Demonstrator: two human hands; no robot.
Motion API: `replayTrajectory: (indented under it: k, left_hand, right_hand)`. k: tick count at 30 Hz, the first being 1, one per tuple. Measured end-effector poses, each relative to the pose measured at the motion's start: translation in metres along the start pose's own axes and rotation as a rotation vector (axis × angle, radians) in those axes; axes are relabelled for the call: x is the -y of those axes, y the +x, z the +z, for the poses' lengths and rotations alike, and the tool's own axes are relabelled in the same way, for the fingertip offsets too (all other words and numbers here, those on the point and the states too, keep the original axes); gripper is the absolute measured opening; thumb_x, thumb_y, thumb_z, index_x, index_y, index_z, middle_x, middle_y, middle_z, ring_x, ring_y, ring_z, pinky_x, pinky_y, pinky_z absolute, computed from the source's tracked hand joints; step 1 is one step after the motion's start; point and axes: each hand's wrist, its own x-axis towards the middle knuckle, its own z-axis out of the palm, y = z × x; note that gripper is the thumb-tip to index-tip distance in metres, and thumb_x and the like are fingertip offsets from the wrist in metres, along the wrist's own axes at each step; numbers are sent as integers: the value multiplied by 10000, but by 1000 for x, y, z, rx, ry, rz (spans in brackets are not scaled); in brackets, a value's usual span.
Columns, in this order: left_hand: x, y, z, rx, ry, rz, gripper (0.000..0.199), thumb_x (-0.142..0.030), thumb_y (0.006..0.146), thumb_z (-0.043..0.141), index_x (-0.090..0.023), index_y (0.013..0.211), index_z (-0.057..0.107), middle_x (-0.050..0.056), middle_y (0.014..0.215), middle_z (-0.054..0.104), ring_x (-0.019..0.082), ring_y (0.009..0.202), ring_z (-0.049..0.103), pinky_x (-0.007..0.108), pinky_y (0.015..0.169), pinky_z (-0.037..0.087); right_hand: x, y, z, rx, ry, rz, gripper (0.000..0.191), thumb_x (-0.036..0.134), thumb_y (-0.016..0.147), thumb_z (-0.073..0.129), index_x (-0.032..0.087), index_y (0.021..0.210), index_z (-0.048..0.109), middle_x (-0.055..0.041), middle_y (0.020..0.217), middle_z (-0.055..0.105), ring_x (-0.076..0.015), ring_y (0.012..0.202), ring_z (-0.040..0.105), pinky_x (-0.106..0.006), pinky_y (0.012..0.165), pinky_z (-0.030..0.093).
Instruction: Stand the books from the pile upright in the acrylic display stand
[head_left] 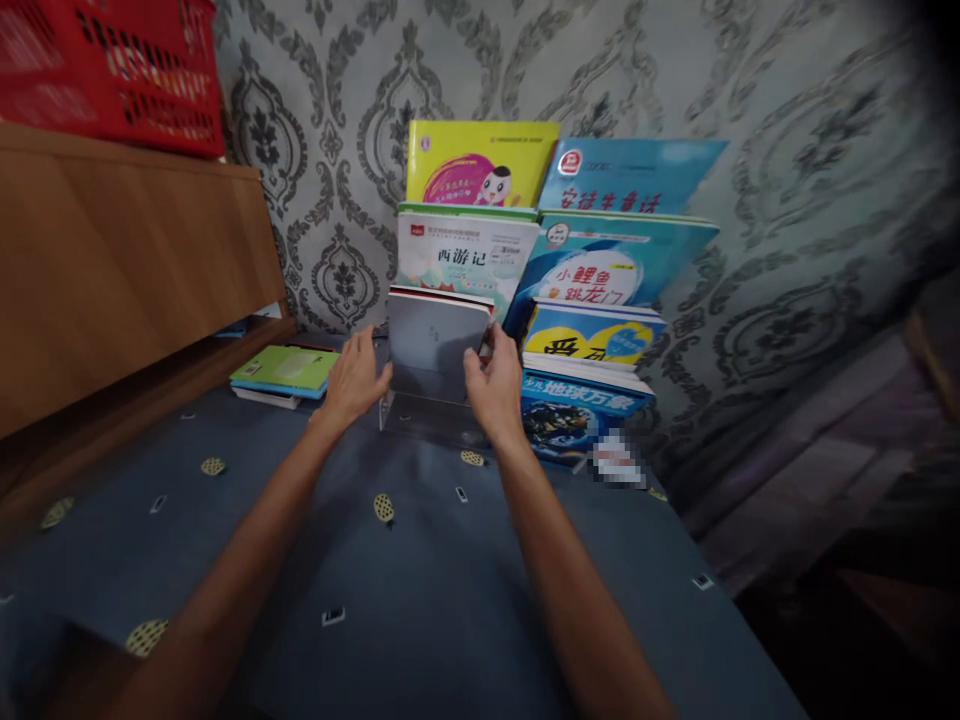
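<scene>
Near centre frame I see a grey rectangular paper book [431, 335] standing upright, my left hand [352, 380] spread beside it, my right hand [496, 385] at its right edge; whether that one pinches, I can't tell.

So on my feed the wall [480, 60] is papered in pale grey with big dark damask medallions, kinda fancy tbh. It rises behind the far edge of a surface draped in blue-grey cloth [420, 590], dotted with yellow pineapple-ish prints [383, 508]; bed or bench, I honestly can't tell. Brown wooden furniture [127, 270] runs along the left edge, with a red slotted basket [150, 75] on top. Past the right edge I've got greyish fabric folds [757, 490] sinking into murk. Light's pretty dim, darkest toward the near right corner.
</scene>
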Motion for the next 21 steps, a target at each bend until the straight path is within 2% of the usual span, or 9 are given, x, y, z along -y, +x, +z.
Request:
replayTrajectory:
  k: [3, 5, 9, 12, 15, 21]
  left_hand:
    - [24, -8, 0, 128, 83, -3, 624, -356, 887, 549, -91, 1422, 367, 205, 1319, 570, 325, 1252, 536, 471, 1056, 436]
    - [42, -14, 1, 223, 177, -73, 627, -378, 894, 538, -92, 1428, 375, 229, 1365, 546, 348, 1292, 510, 498, 1066, 417]
    - [74, -30, 5, 390, 331, -251, 675, -432, 897, 529, -52, 1434, 377, 300, 1486, 437, 410, 1423, 360, 648, 1102, 312]
    - [91, -41, 8, 501, 345, -315, 733, -493, 902, 513, -28, 1447, 357, 315, 1537, 365, 419, 1473, 267, 714, 1098, 261]
    - [98, -45, 6, 521, 330, -332, 723, -521, 912, 485, -49, 1446, 365, 309, 1536, 372, 416, 1466, 279, 729, 1090, 254]
    - [98, -42, -8, 521, 309, -364, 729, -578, 906, 479, -79, 1427, 379, 293, 1449, 486, 405, 1352, 441, 695, 1086, 286]
  right_hand:
    - [2, 0, -2, 8, 37, 3, 562, 325, 898, 474, 181, 1440, 437, -175, 1272, 573, -315, 1180, 546, -551, 986, 477]
    - [5, 1, -4, 9, 50, 10, 559, 330, 899, 476, 183, 1437, 438, -177, 1274, 570, -322, 1189, 541, -561, 985, 475]
    - [13, 2, -11, -1, 65, 2, 553, 328, 903, 477, 201, 1439, 434, -172, 1291, 563, -327, 1217, 525, -579, 991, 468]
    - [18, 4, -16, -11, 85, -24, 553, 327, 908, 471, 208, 1445, 420, -169, 1316, 549, -328, 1246, 513, -582, 992, 473]
    - [21, 6, -21, -26, 100, -56, 537, 350, 926, 463, 220, 1445, 413, -161, 1339, 529, -322, 1280, 496, -570, 997, 481]
    - [26, 11, -34, -73, 140, -104, 505, 404, 971, 443, 257, 1452, 399, -141, 1368, 499, -318, 1272, 504, -573, 980, 492]
